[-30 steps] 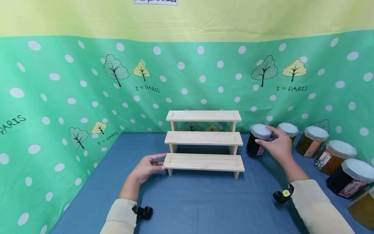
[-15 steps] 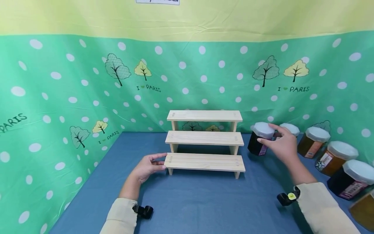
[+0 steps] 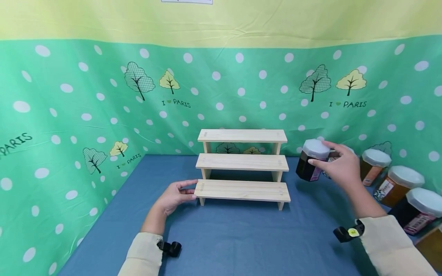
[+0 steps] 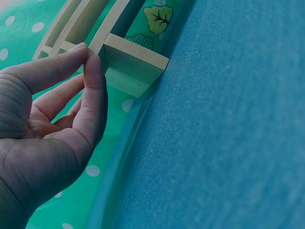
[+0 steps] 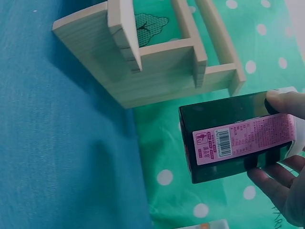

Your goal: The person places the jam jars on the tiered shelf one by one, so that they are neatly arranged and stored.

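Observation:
A three-step wooden display stand point(image 3: 243, 162) stands on the blue cloth in the middle of the head view. My left hand point(image 3: 174, 198) pinches the left end of its lowest board between thumb and fingers; the left wrist view shows the fingertips at the board's edge point(image 4: 97, 42). To the right of the stand, my right hand point(image 3: 341, 166) grips a dark hexagonal jar point(image 3: 307, 167) with a white lid, near the lid. The jar hangs slightly tilted above the cloth. Its pink barcode label point(image 5: 244, 138) faces the right wrist camera.
Several more white-lidded jars line the right side: one with amber contents point(image 3: 370, 172), another amber one point(image 3: 395, 189), a dark one point(image 3: 414, 215) and one cut off at the frame edge point(image 3: 431, 245). Another is mostly hidden behind my right hand. A green dotted curtain point(image 3: 228, 92) hangs behind.
My right hand has raised the dark jar off the cloth and shifted it a little to the right, tilting it. The left hand keeps its place on the stand.

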Motion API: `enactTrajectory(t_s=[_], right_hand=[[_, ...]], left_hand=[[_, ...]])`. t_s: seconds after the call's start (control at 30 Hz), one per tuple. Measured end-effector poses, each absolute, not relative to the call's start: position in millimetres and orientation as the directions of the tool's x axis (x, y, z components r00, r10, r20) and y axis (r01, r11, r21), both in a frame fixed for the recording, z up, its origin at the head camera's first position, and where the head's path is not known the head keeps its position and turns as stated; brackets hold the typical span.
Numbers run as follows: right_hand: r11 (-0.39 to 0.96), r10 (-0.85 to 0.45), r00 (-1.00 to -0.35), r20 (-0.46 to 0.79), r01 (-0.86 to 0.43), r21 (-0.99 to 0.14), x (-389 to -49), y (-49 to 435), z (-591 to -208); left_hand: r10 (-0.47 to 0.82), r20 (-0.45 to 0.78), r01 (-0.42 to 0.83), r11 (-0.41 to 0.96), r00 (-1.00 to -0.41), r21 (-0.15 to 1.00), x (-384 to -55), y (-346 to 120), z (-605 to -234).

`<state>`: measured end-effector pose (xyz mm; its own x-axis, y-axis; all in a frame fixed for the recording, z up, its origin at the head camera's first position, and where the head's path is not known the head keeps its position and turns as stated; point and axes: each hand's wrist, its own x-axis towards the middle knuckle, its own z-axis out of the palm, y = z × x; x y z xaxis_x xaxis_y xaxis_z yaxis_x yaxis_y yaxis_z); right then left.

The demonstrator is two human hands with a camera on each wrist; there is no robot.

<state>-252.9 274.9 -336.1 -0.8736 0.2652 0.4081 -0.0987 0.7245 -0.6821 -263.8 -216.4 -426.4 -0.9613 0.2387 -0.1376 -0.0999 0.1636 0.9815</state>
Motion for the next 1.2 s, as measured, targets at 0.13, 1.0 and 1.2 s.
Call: enactTrajectory(t_s=[0.13, 1.0, 1.2], right_hand=[[0.723, 0.269, -0.877, 0.399, -0.089, -0.685, -249.3, 274.8, -328.8], [0.717, 0.239, -0.876, 0.42, -0.133, -0.684, -244.8, 264.6, -293.8], [0.711, 0.22, -0.866, 0.45, -0.173, -0.682, -247.1, 258.8, -290.1]], left_hand=[[0.243, -0.136, -0.098, 0.163, -0.96, 0.982, -264.0, -216.4, -426.9], [0.24, -0.134, -0.097, 0.16, -0.961, 0.982, -265.4, -216.3, -428.9], [0.241, -0.14, -0.107, 0.146, -0.96, 0.984, -264.4, -216.5, -428.1]])
